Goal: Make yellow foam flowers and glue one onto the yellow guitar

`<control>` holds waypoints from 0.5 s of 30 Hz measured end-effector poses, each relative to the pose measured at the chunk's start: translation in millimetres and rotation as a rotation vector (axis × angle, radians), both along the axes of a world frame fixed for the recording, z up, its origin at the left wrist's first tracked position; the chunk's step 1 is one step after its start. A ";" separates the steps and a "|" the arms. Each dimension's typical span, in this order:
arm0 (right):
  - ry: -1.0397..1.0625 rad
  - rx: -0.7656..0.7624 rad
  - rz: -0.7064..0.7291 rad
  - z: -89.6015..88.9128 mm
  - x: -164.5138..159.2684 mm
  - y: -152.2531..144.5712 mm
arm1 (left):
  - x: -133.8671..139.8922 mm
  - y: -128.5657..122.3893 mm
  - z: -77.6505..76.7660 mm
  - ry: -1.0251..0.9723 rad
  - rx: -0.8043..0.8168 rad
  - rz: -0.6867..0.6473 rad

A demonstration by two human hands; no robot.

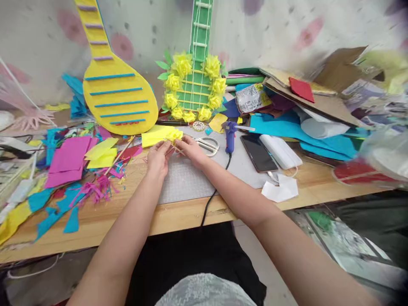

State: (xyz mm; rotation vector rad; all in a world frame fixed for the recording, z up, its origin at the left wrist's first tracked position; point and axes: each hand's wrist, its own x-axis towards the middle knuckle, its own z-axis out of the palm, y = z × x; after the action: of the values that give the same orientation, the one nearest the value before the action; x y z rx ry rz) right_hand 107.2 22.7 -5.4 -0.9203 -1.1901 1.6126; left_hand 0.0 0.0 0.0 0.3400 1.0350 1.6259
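My left hand [158, 158] and my right hand [193, 152] meet over the grey cutting mat [186, 180]. Between their closed fingers is a gathered yellow crepe paper flower [174, 134], with a thin pale strip or stick below it, too small to make out. Flat yellow crepe paper [153, 138] lies just behind my left hand. Beside my right hand are scissors [211, 145] with pale handles, partly hidden by it. A blue glue gun [230, 138] stands farther right, its black cord running off the table's front edge.
Behind stand a yellow cardboard instrument [121, 100] and a green one [198, 46] ringed with yellow paper flowers. Magenta paper [68, 159] and scraps cover the left. At right are a phone [259, 154], a white block-shaped object [281, 151] and piled cardboard [321, 104].
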 end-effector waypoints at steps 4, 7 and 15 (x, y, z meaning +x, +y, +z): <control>0.010 -0.017 0.015 -1.1 0.6 1.7 | 1.2 -0.9 3.3 0.014 0.013 -0.025; 0.009 -0.029 0.036 0.9 1.0 0.8 | 1.4 -1.2 5.0 0.015 -0.015 0.022; -0.037 -0.018 0.126 6.6 2.9 -6.7 | -1.2 1.1 6.0 -0.053 0.001 0.107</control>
State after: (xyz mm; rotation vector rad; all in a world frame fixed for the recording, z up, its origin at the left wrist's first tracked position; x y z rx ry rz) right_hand 110.1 16.0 1.2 -0.9060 -1.2832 1.7147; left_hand -1.2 1.1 6.0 0.2445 1.0274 1.7213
